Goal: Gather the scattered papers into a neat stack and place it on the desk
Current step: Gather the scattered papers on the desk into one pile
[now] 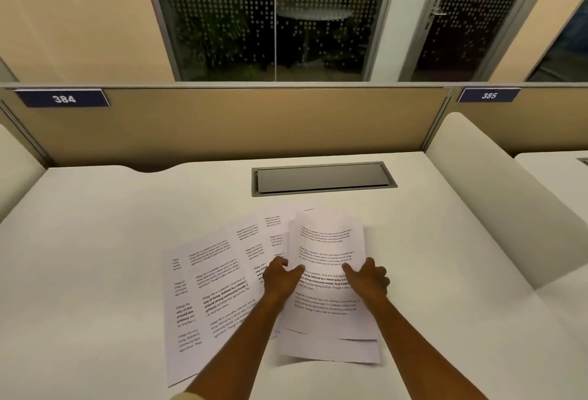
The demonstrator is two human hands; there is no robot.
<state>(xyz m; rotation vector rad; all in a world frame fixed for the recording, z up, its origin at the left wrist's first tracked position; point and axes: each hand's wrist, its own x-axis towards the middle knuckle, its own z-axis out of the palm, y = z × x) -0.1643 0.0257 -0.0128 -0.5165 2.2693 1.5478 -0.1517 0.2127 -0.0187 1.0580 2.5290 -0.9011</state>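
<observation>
Several printed white papers lie fanned on the cream desk (pixel 95 240). The loose sheets (pixel 210 285) spread out to the left, overlapping one another. To the right is a partly gathered bundle of papers (pixel 327 304), its lower edges uneven and lifted a little off the desk. My left hand (pixel 280 278) grips the bundle's left edge with the thumb on top. My right hand (pixel 369 278) grips its right edge the same way. My left forearm crosses over the loose sheets and hides part of them.
A grey recessed cable hatch (pixel 323 178) sits in the desk behind the papers. A tan partition (pixel 222 126) with the label 384 (pixel 63 99) closes the back. A cream side divider (pixel 496 196) rises on the right.
</observation>
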